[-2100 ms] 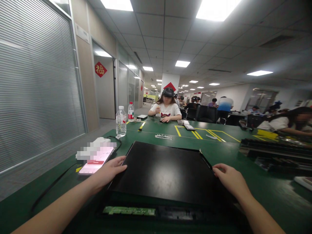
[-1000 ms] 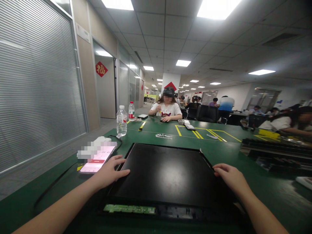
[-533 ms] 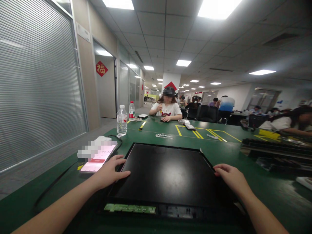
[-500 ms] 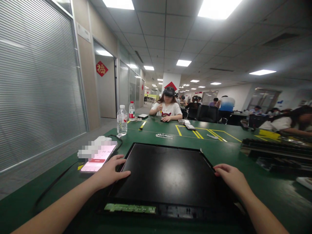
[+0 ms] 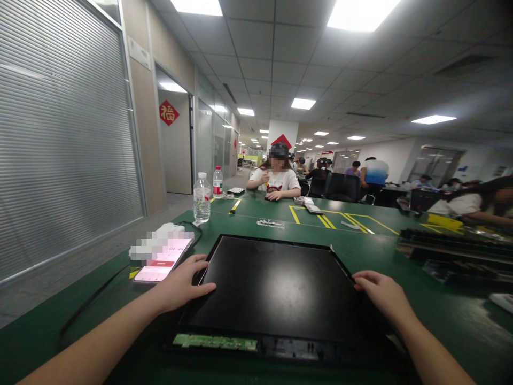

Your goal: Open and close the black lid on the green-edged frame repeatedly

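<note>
A black LCD screen panel [image 5: 272, 289] lies face up on the green table before me, with a glare spot on its surface. Along its near edge runs a green circuit board strip [image 5: 215, 342]. My left hand [image 5: 186, 283] grips the panel's left edge, thumb resting on the screen face and fingers at the rim. At the right edge, my right hand [image 5: 379, 291] pinches the frame between thumb and fingers; the fingertips underneath are hidden. A small light tab shows at the panel's far right corner.
Left of the panel lie a lit phone [image 5: 162, 262] and a black cable [image 5: 90, 297]. Two bottles [image 5: 201, 198] stand beyond. Dark metal strips [image 5: 452, 251] are stacked at right. A person [image 5: 274, 179] sits across the table [image 5: 444, 326]; other people are farther back.
The whole view has shifted very slightly to the right. Both hands keep the same hold on the screen panel, which looks unmoved on the table.
</note>
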Demonstrator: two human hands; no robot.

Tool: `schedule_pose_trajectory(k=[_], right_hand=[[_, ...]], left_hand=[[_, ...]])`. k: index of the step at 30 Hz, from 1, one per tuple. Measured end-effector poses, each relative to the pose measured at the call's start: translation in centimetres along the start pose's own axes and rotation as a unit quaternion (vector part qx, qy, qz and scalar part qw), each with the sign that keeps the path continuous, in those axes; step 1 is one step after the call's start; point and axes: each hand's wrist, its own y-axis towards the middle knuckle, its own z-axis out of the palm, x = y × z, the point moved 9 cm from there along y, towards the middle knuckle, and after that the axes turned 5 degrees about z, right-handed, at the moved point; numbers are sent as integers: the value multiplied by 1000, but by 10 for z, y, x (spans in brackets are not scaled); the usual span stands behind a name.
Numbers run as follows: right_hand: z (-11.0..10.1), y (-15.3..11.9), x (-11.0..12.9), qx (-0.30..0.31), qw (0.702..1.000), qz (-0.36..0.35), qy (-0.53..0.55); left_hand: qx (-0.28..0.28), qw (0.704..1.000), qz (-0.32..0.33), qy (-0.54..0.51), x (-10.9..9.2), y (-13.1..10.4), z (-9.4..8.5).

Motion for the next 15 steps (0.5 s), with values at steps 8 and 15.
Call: schedule_pose_trajectory(k=[8, 15], right_hand=[[1, 0, 1, 5, 1000, -1, -8], [3, 1, -1, 12, 1000, -5, -20]], left_hand=[[8, 1000, 8, -2, -1, -2, 1], [32, 999, -3, 12, -1, -2, 5]])
